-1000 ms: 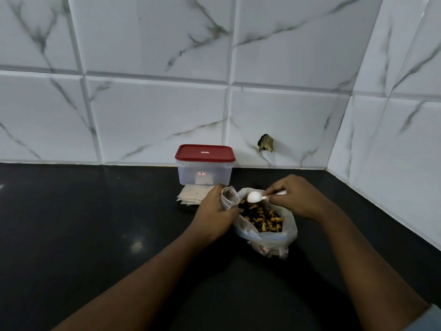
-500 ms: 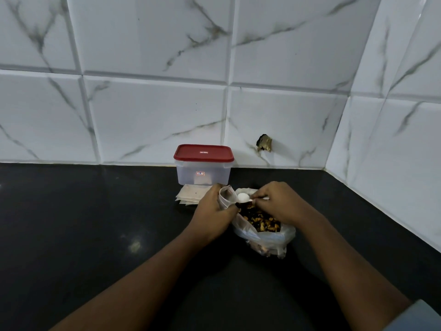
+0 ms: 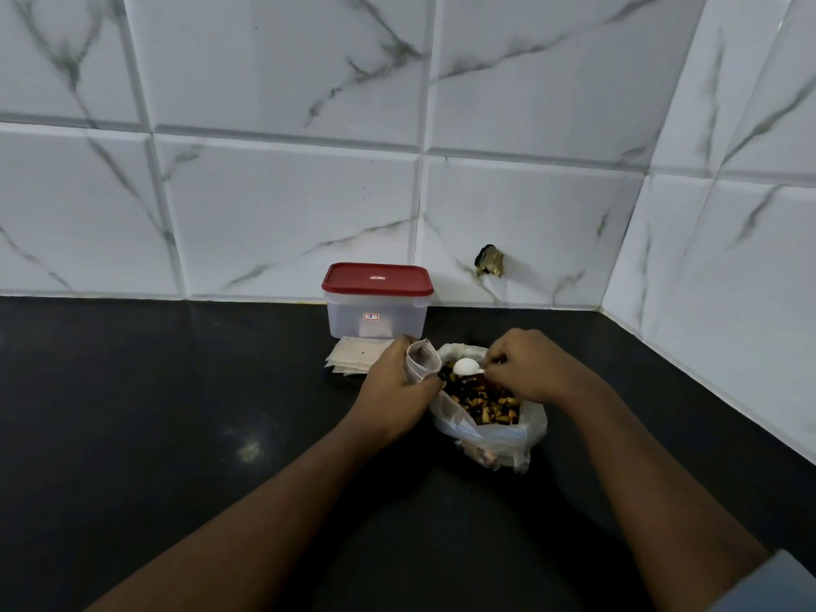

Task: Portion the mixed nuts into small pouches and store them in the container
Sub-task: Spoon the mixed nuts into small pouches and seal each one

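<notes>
- Head view: L hand [image 3: 399, 386] curled round small clear plastic pouch [image 3: 422, 363]. Pouch upright, mouth open, just beside bag rim.
- R hand [image 3: 525, 368]: fingertips pinch handle of small white plastic spoon [image 3: 466, 366]. Spoon bowl over nuts, near pouch mouth; contents can't be told.
- Mixed nuts [image 3: 481, 397] in open clear plastic bag [image 3: 499, 437] on black countertop [image 3: 176, 413].
- Clear rectangular plastic container w/ red lid [image 3: 376, 302]: lid on, at back against white marble-look tiled wall [image 3: 287, 214].
- Flat stack of empty pouches [image 3: 353, 360] just in front of container.

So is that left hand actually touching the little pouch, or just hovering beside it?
Touching. The head view shows the left hand with its fingers curled round the small pouch, holding it beside the bag of nuts.
</notes>
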Motion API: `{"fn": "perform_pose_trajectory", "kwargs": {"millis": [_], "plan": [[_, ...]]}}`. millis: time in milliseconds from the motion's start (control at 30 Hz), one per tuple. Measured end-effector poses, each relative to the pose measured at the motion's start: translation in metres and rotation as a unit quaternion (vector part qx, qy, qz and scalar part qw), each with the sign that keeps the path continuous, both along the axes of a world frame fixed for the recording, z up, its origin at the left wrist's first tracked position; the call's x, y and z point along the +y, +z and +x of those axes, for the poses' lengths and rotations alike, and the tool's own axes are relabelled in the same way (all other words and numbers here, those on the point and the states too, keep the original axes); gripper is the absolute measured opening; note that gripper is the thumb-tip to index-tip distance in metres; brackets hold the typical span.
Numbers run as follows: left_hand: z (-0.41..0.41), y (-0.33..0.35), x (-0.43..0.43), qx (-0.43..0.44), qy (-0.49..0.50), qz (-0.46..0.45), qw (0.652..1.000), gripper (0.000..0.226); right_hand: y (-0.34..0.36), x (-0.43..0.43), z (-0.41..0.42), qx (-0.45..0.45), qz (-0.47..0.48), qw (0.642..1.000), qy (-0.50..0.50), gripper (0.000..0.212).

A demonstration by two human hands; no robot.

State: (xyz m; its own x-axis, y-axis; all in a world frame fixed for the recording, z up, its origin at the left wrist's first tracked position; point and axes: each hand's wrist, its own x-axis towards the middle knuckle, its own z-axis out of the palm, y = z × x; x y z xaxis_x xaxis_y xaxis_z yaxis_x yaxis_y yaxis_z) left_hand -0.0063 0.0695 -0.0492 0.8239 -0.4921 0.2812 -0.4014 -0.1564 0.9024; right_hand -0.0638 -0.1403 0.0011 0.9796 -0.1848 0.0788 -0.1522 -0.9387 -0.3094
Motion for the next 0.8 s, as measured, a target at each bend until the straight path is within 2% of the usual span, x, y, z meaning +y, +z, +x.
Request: {"fn": "perform_pose_trajectory", "kwargs": {"millis": [100,267,433,633,800], "plan": [[0.000,0.000,0.000,0.000,-0.004,0.001,1.000,0.027,0.005,-0.009,-0.005,-0.021,-0.011,0.999,-0.037,0.027],[0.000,0.000,0.000,-0.006,-0.002,0.004,1.000,0.026,0.003,-0.006,-0.007,-0.072,0.007,0.996,-0.042,0.020],[0.001,0.000,0.000,-0.013,-0.002,0.007,1.000,0.027,-0.003,-0.003,-0.002,-0.016,0.006,1.000,-0.010,0.017],[0.002,-0.002,-0.001,-0.015,-0.005,0.008,1.000,0.027,0.008,-0.009,-0.010,-0.046,0.028,0.998,-0.020,0.025],[0.003,-0.003,-0.001,-0.010,-0.007,0.008,1.000,0.029,0.004,-0.003,-0.009,-0.016,0.036,0.999,-0.010,0.024]]}}
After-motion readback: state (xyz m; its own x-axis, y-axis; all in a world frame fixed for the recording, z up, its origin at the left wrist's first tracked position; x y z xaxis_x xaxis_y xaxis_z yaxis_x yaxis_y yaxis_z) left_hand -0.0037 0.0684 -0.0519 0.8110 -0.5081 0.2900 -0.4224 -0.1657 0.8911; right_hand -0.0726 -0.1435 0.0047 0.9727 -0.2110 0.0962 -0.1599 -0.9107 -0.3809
